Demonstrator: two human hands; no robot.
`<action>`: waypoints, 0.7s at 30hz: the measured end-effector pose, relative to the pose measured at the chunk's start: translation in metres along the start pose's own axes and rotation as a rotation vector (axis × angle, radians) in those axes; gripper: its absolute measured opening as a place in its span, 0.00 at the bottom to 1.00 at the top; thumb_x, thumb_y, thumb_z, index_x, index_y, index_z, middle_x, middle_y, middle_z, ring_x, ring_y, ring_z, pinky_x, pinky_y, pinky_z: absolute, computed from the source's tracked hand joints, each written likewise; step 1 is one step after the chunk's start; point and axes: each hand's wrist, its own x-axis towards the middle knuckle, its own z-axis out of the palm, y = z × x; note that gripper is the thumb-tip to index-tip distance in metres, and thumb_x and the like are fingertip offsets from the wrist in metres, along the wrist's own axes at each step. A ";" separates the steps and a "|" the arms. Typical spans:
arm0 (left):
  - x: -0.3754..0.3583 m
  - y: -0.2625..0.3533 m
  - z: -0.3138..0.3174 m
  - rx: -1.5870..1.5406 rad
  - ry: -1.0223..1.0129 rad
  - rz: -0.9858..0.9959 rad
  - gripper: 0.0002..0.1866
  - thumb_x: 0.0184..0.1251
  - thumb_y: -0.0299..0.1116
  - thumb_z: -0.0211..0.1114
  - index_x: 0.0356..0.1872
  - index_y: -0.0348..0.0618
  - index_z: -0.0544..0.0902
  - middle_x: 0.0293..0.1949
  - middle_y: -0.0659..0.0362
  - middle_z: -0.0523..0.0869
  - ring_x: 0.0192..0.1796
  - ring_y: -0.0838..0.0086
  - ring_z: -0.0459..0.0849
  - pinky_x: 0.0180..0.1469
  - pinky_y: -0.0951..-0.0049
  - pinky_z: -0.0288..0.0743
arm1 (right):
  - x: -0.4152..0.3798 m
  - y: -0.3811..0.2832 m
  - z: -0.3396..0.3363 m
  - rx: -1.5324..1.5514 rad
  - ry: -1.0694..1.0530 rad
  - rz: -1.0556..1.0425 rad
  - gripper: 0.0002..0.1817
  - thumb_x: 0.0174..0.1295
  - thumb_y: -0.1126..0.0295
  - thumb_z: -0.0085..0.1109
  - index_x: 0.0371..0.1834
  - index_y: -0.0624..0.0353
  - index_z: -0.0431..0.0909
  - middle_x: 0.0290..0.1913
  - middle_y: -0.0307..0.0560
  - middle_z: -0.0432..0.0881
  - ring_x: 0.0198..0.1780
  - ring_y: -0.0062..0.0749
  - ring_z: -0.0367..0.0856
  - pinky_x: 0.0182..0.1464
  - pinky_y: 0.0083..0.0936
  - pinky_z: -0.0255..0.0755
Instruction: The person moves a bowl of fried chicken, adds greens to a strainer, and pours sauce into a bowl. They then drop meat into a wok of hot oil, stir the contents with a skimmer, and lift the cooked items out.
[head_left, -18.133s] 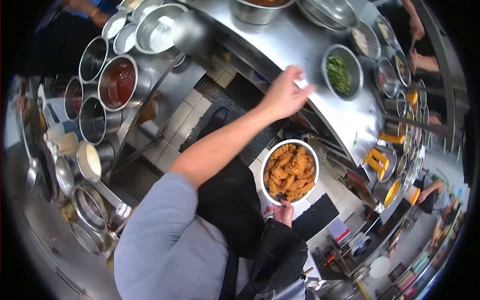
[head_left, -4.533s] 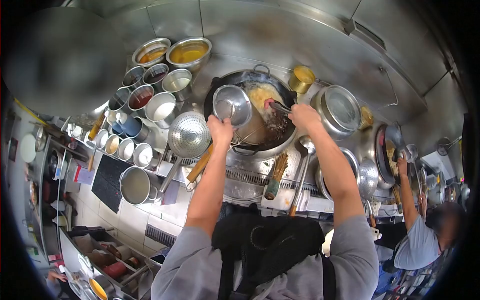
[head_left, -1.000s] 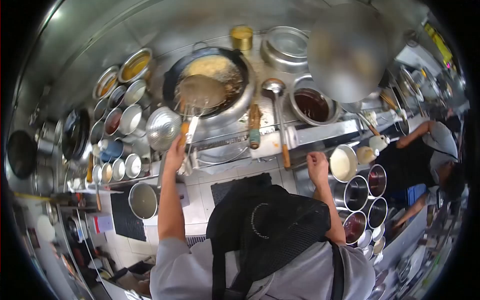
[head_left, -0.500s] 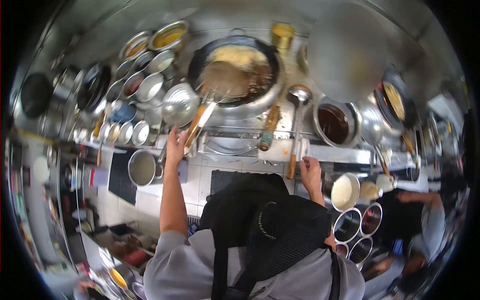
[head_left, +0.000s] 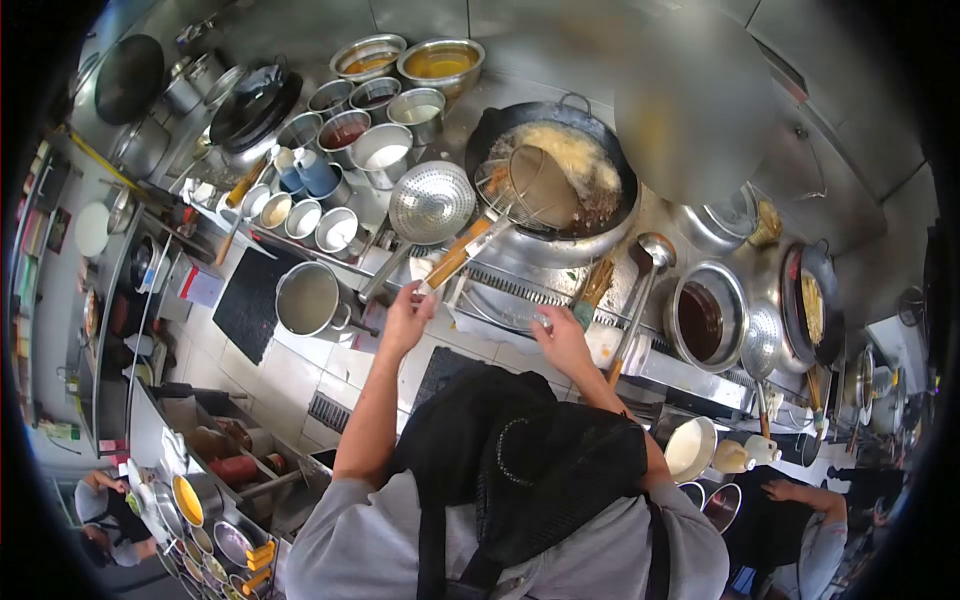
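My left hand point(head_left: 407, 318) has finger and thumb at the end of the wooden handle of a wire-mesh strainer point(head_left: 546, 188). The strainer's mesh lies over a black wok point(head_left: 485, 135), where pale yellow food point(head_left: 560, 142) sits in bubbling oil. At the counter's front edge my right hand point(head_left: 563, 343) has its fingers curled together, with a small whitish glint at the tips; what it holds, I cannot tell. Just beyond that hand lies a bamboo brush point(head_left: 596, 290), and a long-handled ladle point(head_left: 655, 252) rests to its right. A perforated skimmer point(head_left: 432, 203) lies left of the wok.
Metal pots of sauces point(head_left: 344, 133) and oil bowls point(head_left: 440, 64) crowd the back left. A pot of dark sauce point(head_left: 738, 320) and another wok point(head_left: 826, 350) stand right. A saucepan point(head_left: 308, 300) is at lower left. Another person's arm point(head_left: 805, 492) shows at lower right.
The view has turned, so the stove appears tilted. My left hand has gone from beside the strainer's handle to its end. My right hand has moved left, from near the ladle to near the brush.
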 end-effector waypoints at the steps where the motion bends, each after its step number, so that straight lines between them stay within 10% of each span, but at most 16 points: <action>1: 0.005 0.005 0.003 0.003 -0.026 -0.034 0.25 0.71 0.39 0.65 0.61 0.31 0.72 0.35 0.52 0.86 0.32 0.73 0.85 0.37 0.72 0.79 | 0.014 -0.008 0.013 0.005 -0.013 0.020 0.20 0.63 0.65 0.62 0.54 0.66 0.76 0.50 0.59 0.81 0.39 0.44 0.85 0.44 0.34 0.78; 3: 0.012 0.015 0.006 -0.057 -0.071 -0.001 0.12 0.72 0.36 0.61 0.43 0.34 0.76 0.27 0.56 0.85 0.27 0.76 0.84 0.30 0.73 0.78 | 0.041 -0.026 0.035 0.010 -0.031 0.065 0.28 0.64 0.58 0.62 0.60 0.68 0.72 0.52 0.62 0.81 0.44 0.50 0.85 0.49 0.36 0.78; 9: -0.005 0.066 0.024 -0.332 -0.415 0.016 0.07 0.75 0.31 0.57 0.40 0.38 0.75 0.29 0.57 0.84 0.28 0.77 0.83 0.32 0.75 0.79 | 0.093 -0.120 0.047 0.455 -0.002 0.571 0.47 0.58 0.48 0.68 0.69 0.75 0.61 0.46 0.63 0.83 0.36 0.46 0.86 0.34 0.36 0.81; 14: -0.013 0.088 0.023 -0.283 -0.705 0.168 0.08 0.74 0.33 0.61 0.44 0.39 0.76 0.33 0.57 0.84 0.34 0.75 0.84 0.39 0.72 0.80 | 0.099 -0.053 0.051 0.276 0.102 0.569 0.35 0.58 0.70 0.57 0.70 0.67 0.60 0.33 0.53 0.80 0.25 0.35 0.82 0.20 0.31 0.74; 17: -0.005 0.078 0.005 -0.077 -0.691 0.389 0.12 0.68 0.32 0.66 0.48 0.39 0.76 0.38 0.53 0.83 0.42 0.65 0.84 0.46 0.64 0.79 | 0.083 -0.011 0.023 -0.195 0.163 0.511 0.28 0.55 0.71 0.51 0.62 0.67 0.71 0.30 0.54 0.81 0.22 0.34 0.79 0.25 0.35 0.73; 18: 0.006 0.062 0.005 0.033 -0.412 0.515 0.17 0.65 0.31 0.67 0.52 0.40 0.75 0.41 0.51 0.82 0.45 0.59 0.83 0.48 0.61 0.78 | 0.079 -0.019 0.008 -0.204 0.167 0.521 0.28 0.55 0.71 0.51 0.62 0.67 0.71 0.30 0.54 0.81 0.22 0.34 0.79 0.25 0.35 0.73; 20: 0.019 0.043 0.002 0.131 -0.137 0.626 0.21 0.62 0.31 0.69 0.55 0.41 0.74 0.45 0.48 0.81 0.49 0.53 0.82 0.51 0.57 0.78 | 0.071 -0.043 -0.024 -0.140 0.042 0.592 0.23 0.56 0.69 0.50 0.54 0.67 0.76 0.45 0.72 0.82 0.49 0.64 0.81 0.57 0.45 0.72; 21: 0.030 0.045 -0.002 0.221 -0.003 0.637 0.25 0.60 0.30 0.70 0.58 0.42 0.73 0.47 0.47 0.80 0.51 0.50 0.80 0.53 0.55 0.76 | 0.068 -0.052 -0.032 -0.146 0.046 0.598 0.23 0.56 0.69 0.50 0.54 0.67 0.76 0.45 0.72 0.82 0.49 0.64 0.81 0.57 0.45 0.72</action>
